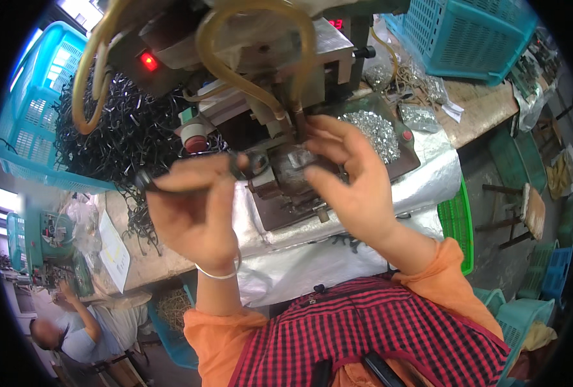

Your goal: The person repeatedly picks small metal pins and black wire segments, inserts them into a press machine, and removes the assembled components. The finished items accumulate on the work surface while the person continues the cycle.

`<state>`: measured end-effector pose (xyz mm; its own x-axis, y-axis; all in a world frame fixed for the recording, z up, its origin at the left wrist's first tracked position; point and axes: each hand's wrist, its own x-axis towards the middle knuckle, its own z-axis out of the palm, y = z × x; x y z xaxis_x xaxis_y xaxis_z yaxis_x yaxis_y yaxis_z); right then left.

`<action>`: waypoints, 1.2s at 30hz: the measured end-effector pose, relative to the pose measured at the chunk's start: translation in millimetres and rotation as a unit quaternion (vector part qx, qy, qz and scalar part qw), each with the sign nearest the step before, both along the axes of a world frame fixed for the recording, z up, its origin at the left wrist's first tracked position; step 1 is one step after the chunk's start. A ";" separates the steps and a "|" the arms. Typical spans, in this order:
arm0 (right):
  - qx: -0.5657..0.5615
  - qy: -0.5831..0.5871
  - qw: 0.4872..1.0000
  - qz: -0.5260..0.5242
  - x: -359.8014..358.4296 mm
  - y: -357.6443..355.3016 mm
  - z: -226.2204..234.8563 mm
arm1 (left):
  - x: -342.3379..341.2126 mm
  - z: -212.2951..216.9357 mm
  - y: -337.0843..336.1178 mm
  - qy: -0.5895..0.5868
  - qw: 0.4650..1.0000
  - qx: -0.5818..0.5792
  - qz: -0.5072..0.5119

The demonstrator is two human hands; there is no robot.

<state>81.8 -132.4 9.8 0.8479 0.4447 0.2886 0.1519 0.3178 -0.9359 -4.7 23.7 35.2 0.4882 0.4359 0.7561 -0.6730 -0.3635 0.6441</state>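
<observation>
Upper right: one teal perforated crate [477, 48]. Right side: one bright green basket [459, 226], partly hidden; farther out, one wooden stool [533, 211] on the floor and, below it, one blue basket [559, 274]. Left side: one white paper sheet [113, 251]; lower, one co-worker [80, 335] in a light blue top, near a blue tub [175, 351] of straw-coloured material.

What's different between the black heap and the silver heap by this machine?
The black heap is dark, while the silver heap is bright and shiny. The black heap spreads much wider in view than the silver heap. The black heap has thin, curvy strands; the silver heap looks like tiny bits. The black heap lies left of the machine, the silver heap right. Both are loose jumbles of many pieces.
</observation>
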 end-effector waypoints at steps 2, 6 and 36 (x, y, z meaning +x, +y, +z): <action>-0.093 -0.159 0.983 -0.018 11.3 -25.6 -5.3 | -2.7 -10.9 -3.6 0.018 0.967 0.252 0.016; -0.422 -0.373 0.783 -0.264 85.7 -67.6 -66.9 | 3.0 -30.8 -23.6 0.017 0.895 0.444 0.047; -0.364 -0.205 0.893 -0.168 145.9 -106.9 -142.3 | -87.4 -82.7 45.0 0.177 0.884 0.252 0.351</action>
